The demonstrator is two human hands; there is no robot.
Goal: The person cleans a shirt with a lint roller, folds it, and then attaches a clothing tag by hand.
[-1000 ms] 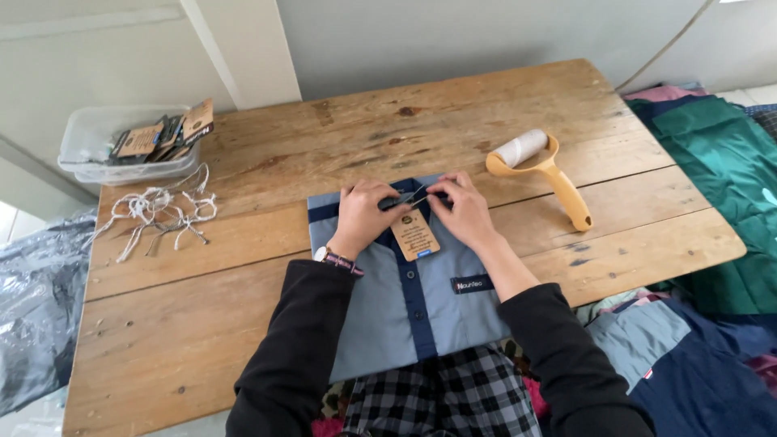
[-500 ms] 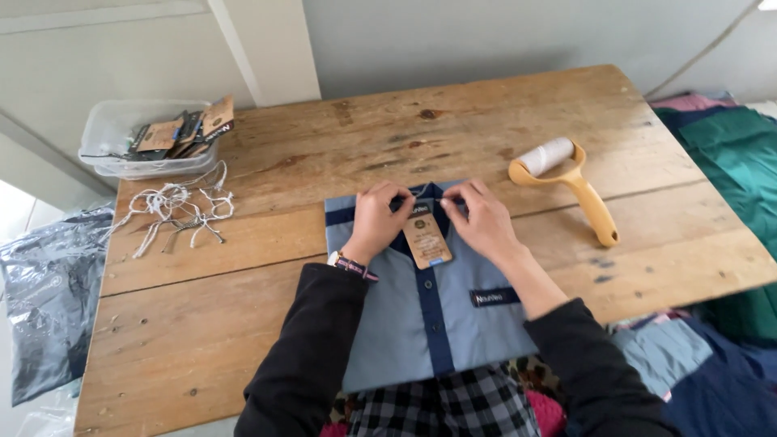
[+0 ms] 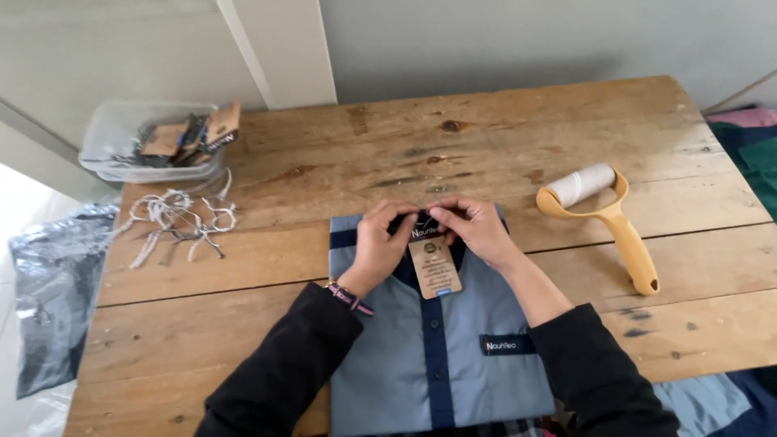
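- My left hand [image 3: 379,243] and right hand [image 3: 476,231] both sit at the collar of the folded grey-blue shirt [image 3: 437,356], fingertips pressed together on the top of the brown paper tag [image 3: 435,265]; each looks to be pinching the tag's upper edge or its string, though I cannot tell which.
- Compared with a second ago, my hands hold the same spot at the collar, and the fingers of both have drawn closer over the tag's head.
- The tag hangs flat down the dark blue placket, just below my fingertips, as it did before.
- The shirt lies at the near edge of the wooden table [image 3: 502,137], buttoned, with its dark chest label showing; it has not shifted on the boards. The framing has changed, which I put down to my head moving.
- I judge that the work at the collar is ongoing: the tag seems attached or nearly so, and the hands are not yet off it.
- Untouched: the yellow-handled lint roller [image 3: 607,214] well to my right, the loose white strings [image 3: 178,222] to my left, and the clear tray of spare tags [image 3: 150,150] behind them.
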